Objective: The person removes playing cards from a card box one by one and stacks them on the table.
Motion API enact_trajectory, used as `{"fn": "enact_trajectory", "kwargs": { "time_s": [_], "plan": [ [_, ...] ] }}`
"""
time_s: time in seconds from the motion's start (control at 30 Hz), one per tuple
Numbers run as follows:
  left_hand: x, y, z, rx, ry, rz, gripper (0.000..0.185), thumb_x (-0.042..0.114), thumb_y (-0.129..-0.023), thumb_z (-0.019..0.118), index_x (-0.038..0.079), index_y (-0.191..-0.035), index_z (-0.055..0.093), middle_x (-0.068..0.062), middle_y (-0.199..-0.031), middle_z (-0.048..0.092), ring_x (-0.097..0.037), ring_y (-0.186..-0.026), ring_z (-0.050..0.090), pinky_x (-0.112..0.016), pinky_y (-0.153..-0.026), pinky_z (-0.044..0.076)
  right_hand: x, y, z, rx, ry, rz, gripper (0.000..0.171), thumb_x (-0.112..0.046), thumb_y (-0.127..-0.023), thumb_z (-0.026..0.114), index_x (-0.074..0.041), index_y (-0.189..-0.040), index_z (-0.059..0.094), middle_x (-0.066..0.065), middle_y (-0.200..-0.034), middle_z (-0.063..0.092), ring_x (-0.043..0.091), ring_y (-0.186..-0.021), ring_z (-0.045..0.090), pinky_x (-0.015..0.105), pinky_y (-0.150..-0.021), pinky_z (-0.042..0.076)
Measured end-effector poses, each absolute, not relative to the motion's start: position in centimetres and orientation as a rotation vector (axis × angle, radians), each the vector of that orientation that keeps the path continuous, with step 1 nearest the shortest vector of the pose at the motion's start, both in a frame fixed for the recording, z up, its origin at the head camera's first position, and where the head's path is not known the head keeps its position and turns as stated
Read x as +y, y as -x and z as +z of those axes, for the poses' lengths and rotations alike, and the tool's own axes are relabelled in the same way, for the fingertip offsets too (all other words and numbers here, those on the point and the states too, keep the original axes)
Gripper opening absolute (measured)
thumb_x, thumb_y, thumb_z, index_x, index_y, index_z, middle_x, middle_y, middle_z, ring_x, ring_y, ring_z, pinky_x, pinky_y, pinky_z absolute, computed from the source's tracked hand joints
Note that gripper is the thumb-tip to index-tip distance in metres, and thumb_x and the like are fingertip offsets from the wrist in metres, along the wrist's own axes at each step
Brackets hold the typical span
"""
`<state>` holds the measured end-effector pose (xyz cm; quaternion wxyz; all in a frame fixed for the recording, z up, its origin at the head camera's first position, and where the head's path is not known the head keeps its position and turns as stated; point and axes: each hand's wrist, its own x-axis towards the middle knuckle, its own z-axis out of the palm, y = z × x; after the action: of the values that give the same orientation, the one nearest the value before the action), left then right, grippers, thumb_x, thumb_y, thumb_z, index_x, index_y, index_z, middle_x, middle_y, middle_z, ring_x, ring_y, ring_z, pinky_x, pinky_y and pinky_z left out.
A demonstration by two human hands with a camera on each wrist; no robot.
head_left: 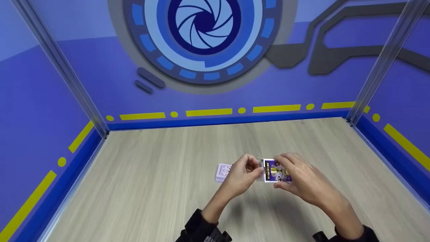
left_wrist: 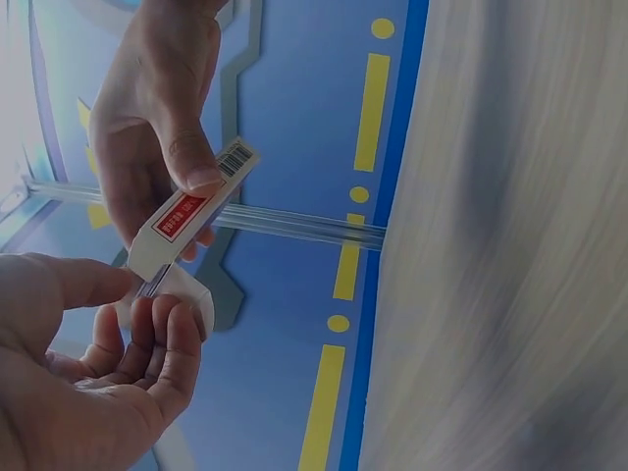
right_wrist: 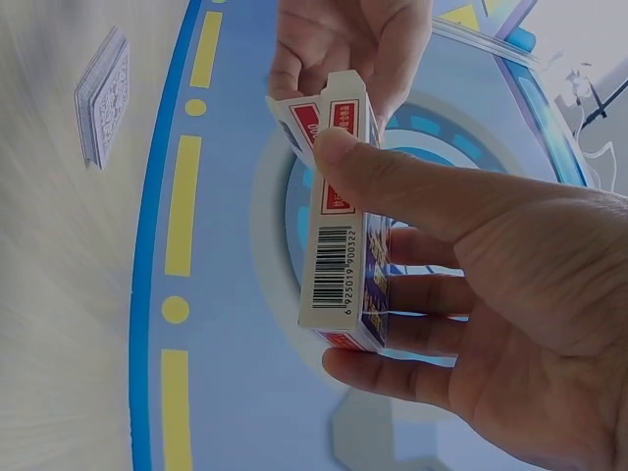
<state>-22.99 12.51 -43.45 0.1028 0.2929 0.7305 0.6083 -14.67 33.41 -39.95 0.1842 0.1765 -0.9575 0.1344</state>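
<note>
A purple and white playing card box (head_left: 276,172) is held above the table, its side with a barcode and red label facing the right wrist camera. My right hand (head_left: 304,178) grips the box, thumb on one narrow side and fingers along the other. At the box's opened end, my left hand (head_left: 239,177) pinches around the end flap (left_wrist: 186,291) with its thumb and curled fingers. On the table, left of the box and partly behind the left hand, lies a deck of playing cards (head_left: 222,172) with a pale patterned back. Inside the box is hidden.
The wooden table (head_left: 151,181) runs back to a blue printed wall (head_left: 208,101) with yellow marks. Blue side panels (head_left: 40,134) and clear corner posts (head_left: 63,64) bound it left and right.
</note>
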Motion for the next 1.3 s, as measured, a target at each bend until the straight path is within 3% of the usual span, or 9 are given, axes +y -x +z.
{"fn": "enact_trajectory", "kwargs": {
  "time_s": [0.4,0.63,0.8,1.0,1.17,1.3],
  "plan": [
    [12.9,23.1,-43.8,2.199,-0.815,1.772,0.022,0.007,-0.094,0.075,0.009,-0.098,0.053,0.004,-0.090,0.058,-0.006,-0.081,0.055,-0.019,-0.068,0.046,33.1,14.7,-40.2,-2.693,-0.528,0.369,0.071,-0.026,-0.076,0.094,-0.003,-0.134,0.061,0.011,-0.127,0.063,0.024,-0.111,0.062,0.042,-0.084,0.057],
    [12.9,23.1,-43.8,2.143,-0.789,1.789,0.020,0.003,-0.095,0.072,0.008,-0.100,0.053,0.003,-0.090,0.060,-0.006,-0.080,0.058,-0.019,-0.065,0.047,33.0,14.8,-40.4,-2.709,-0.512,0.360,0.071,-0.026,-0.076,0.094,-0.003,-0.134,0.060,0.011,-0.127,0.062,0.024,-0.111,0.062,0.043,-0.085,0.057],
    [12.6,23.3,-43.5,2.106,-0.785,1.826,0.020,-0.002,-0.093,0.066,0.006,-0.107,0.054,-0.001,-0.097,0.062,-0.008,-0.086,0.058,-0.020,-0.070,0.048,33.2,14.9,-40.3,-2.720,-0.489,0.379,0.070,-0.026,-0.077,0.093,-0.001,-0.134,0.060,0.013,-0.127,0.063,0.026,-0.112,0.062,0.045,-0.086,0.056],
    [11.6,23.6,-42.5,2.305,-0.948,1.757,0.038,-0.007,-0.091,0.059,0.006,-0.126,0.062,-0.001,-0.102,0.063,-0.011,-0.081,0.053,-0.021,-0.066,0.043,33.7,15.0,-40.2,-2.708,-0.475,0.378,0.069,-0.027,-0.078,0.092,-0.001,-0.133,0.060,0.015,-0.126,0.063,0.029,-0.113,0.062,0.047,-0.087,0.055],
    [10.6,23.5,-41.8,2.608,-1.152,1.403,0.045,0.001,-0.092,0.060,0.012,-0.135,0.068,0.001,-0.116,0.058,-0.006,-0.085,0.051,-0.021,-0.069,0.043,34.0,15.1,-40.3,-2.698,-0.484,0.366,0.069,-0.029,-0.078,0.092,-0.001,-0.133,0.061,0.015,-0.126,0.064,0.029,-0.113,0.062,0.047,-0.087,0.056],
    [10.0,23.4,-41.4,2.714,-1.246,1.094,0.050,0.016,-0.093,0.074,0.015,-0.141,0.062,-0.001,-0.130,0.049,-0.009,-0.095,0.054,-0.026,-0.078,0.047,34.1,15.2,-40.4,-2.687,-0.491,0.369,0.069,-0.027,-0.077,0.093,0.000,-0.132,0.061,0.015,-0.124,0.064,0.029,-0.113,0.063,0.047,-0.087,0.055]
  ]
}}
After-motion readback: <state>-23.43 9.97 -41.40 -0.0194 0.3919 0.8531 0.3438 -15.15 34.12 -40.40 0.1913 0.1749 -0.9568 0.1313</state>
